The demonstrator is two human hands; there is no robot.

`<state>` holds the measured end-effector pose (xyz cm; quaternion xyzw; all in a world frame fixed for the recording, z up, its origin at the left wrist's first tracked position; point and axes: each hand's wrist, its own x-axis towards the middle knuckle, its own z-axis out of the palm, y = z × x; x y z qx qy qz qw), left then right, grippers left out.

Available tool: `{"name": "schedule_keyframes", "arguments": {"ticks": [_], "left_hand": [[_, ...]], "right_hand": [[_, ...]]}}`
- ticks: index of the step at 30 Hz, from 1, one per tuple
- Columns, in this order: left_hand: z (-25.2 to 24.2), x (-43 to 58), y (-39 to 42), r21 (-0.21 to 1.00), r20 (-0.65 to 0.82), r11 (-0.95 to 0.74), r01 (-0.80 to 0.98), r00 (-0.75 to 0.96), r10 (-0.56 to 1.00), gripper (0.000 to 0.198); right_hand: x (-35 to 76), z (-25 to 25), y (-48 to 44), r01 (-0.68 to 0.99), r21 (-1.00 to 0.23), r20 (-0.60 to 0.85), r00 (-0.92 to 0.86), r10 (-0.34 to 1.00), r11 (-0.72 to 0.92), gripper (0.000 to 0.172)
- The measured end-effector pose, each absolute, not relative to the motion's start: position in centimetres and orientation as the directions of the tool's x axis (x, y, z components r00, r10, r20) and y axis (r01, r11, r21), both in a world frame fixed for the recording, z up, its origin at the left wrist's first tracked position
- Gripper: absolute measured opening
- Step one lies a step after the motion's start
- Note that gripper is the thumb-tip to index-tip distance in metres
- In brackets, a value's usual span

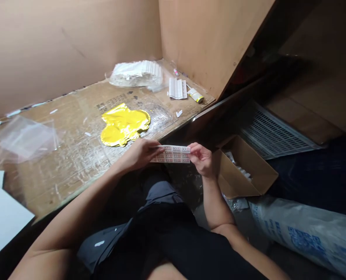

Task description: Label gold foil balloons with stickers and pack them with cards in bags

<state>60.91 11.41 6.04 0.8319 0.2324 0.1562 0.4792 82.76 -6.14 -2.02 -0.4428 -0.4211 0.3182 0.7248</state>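
Observation:
A strip of printed label stickers (173, 154) is stretched level between my two hands, just off the table's front edge. My left hand (142, 152) pinches its left end, thumb on top. At the upper right corner, my right hand (201, 157) grips it between thumb and fingertips. Small repeated marks in red and black cover the strip in rows. Beyond my left hand, on the table, lies a flat, shiny yellow foil balloon (124, 124) with a rounded, lobed outline.
On the table (74, 155) are clear plastic bags (30, 136), a bagged white stack (136, 74), a folded printed sheet (177, 88) and a yellow-white tube (195, 95). White paper (6, 217) lies at left. To the right are an open cardboard box (249, 175), a plastic crate (278, 130) and a big sack (307, 229).

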Motion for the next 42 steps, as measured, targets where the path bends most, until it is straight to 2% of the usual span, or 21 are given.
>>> {"name": "schedule_keyframes", "arguments": {"ticks": [1, 3, 5, 8, 10, 13, 15, 19, 21, 25, 29, 33, 36, 42], "left_hand": [[6.1, 59.6, 11.1, 0.886, 0.013, -0.391, 0.250, 0.829, 0.559, 0.027], [5.8, 57.0, 10.5, 0.916, 0.003, -0.313, 0.251, 0.776, 0.631, 0.032], [5.3, 54.4, 9.8, 0.944, 0.001, -0.236, 0.232, 0.713, 0.702, 0.030], [4.1, 50.7, 8.7, 0.974, -0.024, -0.119, 0.192, 0.608, 0.793, 0.030], [3.4, 48.5, 8.0, 0.983, -0.029, -0.074, 0.171, 0.535, 0.844, 0.031], [2.6, 46.1, 6.8, 0.991, -0.006, -0.057, 0.124, 0.455, 0.891, 0.032], [2.4, 44.9, 6.0, 0.993, 0.033, -0.075, 0.087, 0.407, 0.913, 0.033], [2.0, 42.7, 4.8, 0.990, 0.090, -0.122, 0.074, 0.335, 0.938, 0.036], [1.6, 41.3, 4.5, 0.983, 0.111, -0.154, 0.100, 0.343, 0.933, 0.033], [0.8, 38.5, 4.5, 0.943, 0.177, -0.281, 0.177, 0.446, 0.877, 0.024], [0.7, 36.7, 4.8, 0.884, 0.204, -0.395, 0.248, 0.557, 0.805, 0.020], [0.8, 36.5, 4.8, 0.858, 0.199, -0.444, 0.257, 0.632, 0.749, 0.019], [0.9, 36.9, 4.7, 0.866, 0.150, -0.420, 0.270, 0.662, 0.735, 0.022], [1.3, 38.5, 5.4, 0.946, -0.001, -0.212, 0.247, 0.654, 0.756, 0.053]], "right_hand": [[82.0, -2.0, -5.6, -0.151, -0.910, 0.298, 0.408, 0.863, 0.385, 0.026], [80.4, -1.9, -4.4, -0.261, -0.920, 0.208, 0.311, 0.927, 0.294, 0.051], [78.7, -1.6, -3.0, -0.300, -0.937, 0.116, 0.208, 0.971, 0.177, 0.068], [75.8, -1.0, -1.1, -0.234, -0.969, 0.051, 0.121, 0.991, 0.078, 0.056], [73.9, -0.5, -0.2, -0.177, -0.981, 0.067, 0.081, 0.994, 0.081, 0.047], [71.7, 0.2, 0.5, -0.128, -0.985, 0.113, 0.038, 0.993, 0.117, 0.043], [70.6, 0.6, 0.8, -0.101, -0.983, 0.152, 0.009, 0.988, 0.152, 0.046], [69.3, 1.7, 1.2, -0.071, -0.967, 0.244, -0.005, 0.970, 0.243, 0.063], [68.8, 2.2, 1.4, -0.096, -0.959, 0.267, 0.021, 0.963, 0.268, 0.059], [67.8, 2.7, 2.3, -0.206, -0.947, 0.229, 0.100, 0.968, 0.245, 0.037], [66.9, 2.6, 3.2, -0.286, -0.944, 0.137, 0.115, 0.984, 0.165, 0.044], [67.3, 2.8, 4.3, -0.298, -0.946, 0.111, 0.085, 0.990, 0.131, 0.043], [68.8, 3.5, 5.9, -0.254, -0.962, 0.085, 0.059, 0.995, 0.098, 0.044], [70.2, 4.5, 7.1, -0.249, -0.967, 0.090, -0.139, 0.986, 0.053, 0.051]]}}
